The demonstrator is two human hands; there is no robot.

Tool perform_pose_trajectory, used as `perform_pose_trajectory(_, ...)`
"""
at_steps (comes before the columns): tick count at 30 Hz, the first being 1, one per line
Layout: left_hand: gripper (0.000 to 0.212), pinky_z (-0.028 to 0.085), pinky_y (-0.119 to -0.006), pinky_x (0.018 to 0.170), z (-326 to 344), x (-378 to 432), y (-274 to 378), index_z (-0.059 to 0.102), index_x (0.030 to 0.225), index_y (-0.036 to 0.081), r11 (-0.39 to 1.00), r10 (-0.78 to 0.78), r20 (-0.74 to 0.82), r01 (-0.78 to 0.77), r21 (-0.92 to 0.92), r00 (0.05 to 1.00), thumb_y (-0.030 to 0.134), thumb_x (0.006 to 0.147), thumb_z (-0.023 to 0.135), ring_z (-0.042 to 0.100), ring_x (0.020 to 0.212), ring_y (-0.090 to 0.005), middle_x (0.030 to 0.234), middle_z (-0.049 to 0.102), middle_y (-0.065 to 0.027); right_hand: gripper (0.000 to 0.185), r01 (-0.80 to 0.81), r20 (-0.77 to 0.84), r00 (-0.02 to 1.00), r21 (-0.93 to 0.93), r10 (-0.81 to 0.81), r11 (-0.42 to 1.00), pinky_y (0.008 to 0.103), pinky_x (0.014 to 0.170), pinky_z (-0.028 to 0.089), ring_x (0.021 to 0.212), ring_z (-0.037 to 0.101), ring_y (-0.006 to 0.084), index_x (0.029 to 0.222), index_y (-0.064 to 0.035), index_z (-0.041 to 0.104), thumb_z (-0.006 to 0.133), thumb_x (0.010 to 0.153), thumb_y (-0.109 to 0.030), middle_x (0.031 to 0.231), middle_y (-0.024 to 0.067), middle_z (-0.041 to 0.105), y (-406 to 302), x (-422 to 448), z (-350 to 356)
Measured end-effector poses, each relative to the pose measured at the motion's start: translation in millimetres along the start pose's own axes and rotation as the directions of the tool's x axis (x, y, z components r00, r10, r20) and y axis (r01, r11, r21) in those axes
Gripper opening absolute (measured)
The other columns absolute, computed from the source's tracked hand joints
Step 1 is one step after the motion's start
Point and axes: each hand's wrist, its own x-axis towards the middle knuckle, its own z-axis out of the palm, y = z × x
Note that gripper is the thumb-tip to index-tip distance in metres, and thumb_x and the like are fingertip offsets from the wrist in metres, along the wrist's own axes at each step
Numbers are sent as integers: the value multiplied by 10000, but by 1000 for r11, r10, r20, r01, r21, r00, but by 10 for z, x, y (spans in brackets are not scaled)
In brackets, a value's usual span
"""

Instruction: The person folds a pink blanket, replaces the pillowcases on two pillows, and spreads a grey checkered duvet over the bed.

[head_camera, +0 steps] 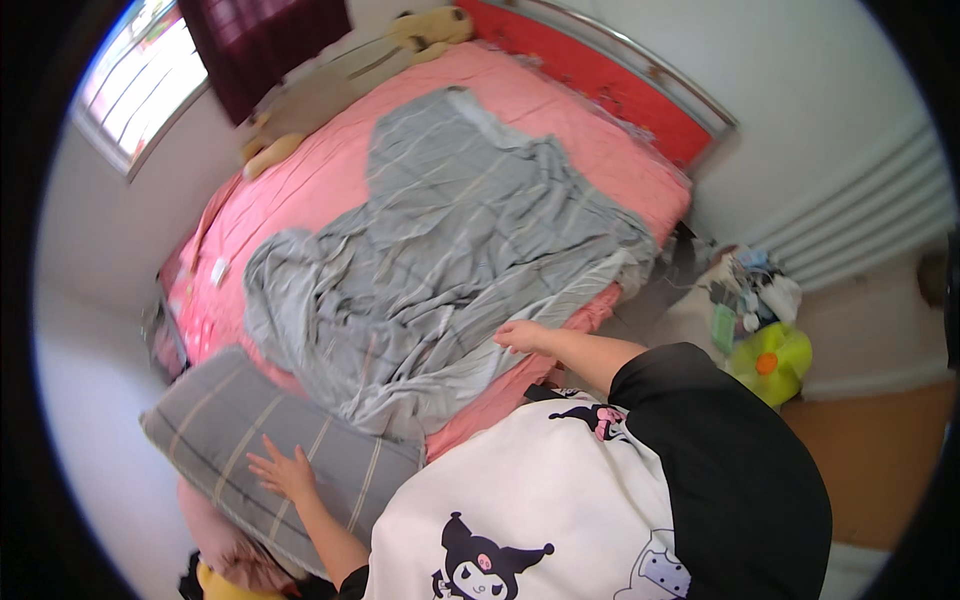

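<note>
My left hand (283,471) is spread over a grey plaid pillow (247,420), fingers apart and nothing held. Whether the palm presses on the pillow or hovers just above it is unclear. My right hand (521,336) is at the near edge of a rumpled grey plaid blanket (450,247), its fingers curled; I cannot tell whether cloth is pinched in them. Creased and bunched, the blanket covers the middle of a bed with a pink sheet (315,202). The pillow lies at the near left corner, touching the blanket.
A long plush toy dog (337,82) lies along the far side. The red headboard (600,90) has a metal rail. A small white object (219,271) rests on the sheet. On the right are a pile of assorted items (750,289) and a yellow-green flower-shaped object (772,364).
</note>
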Motion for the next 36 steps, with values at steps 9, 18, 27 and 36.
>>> perform_pose_trajectory(9,728,299,-459,965,-171,-235,2342,329,1315,111,655,701,-163,-717,-239,695,259,692,676,298,1205,-435,1333,215,-325,377,-47,-242,967,141,80,989,287,616,458,742,556,150,1064,-62,580,572,796,-326,864,60,601,590,-249,-1379)
perform_pose_trajectory(18,745,325,-418,964,-291,-1307,4591,268,1337,112,553,829,198,-715,-428,523,183,707,661,299,1205,-448,1352,175,-319,518,-35,-629,739,319,239,947,353,870,414,1022,535,301,1152,-20,506,586,758,-348,1103,190,556,1817,485,-3430)
perform_pose_trajectory(27,664,408,-427,864,-150,-1122,7346,304,1323,101,447,868,358,-858,-255,345,235,745,602,504,1031,-385,1151,509,-233,718,-143,-694,610,378,382,915,367,964,344,1187,378,341,1347,-61,194,574,750,-179,1360,206,268,2921,1019,-4321)
perform_pose_trajectory(36,602,427,-433,843,322,-1709,9597,306,1326,161,213,889,426,-975,-61,168,145,773,541,505,1029,-364,1132,503,-225,903,-163,-674,672,271,308,949,362,913,387,1116,447,344,1336,-88,153,726,651,-219,1227,248,408,2997,901,-4568)
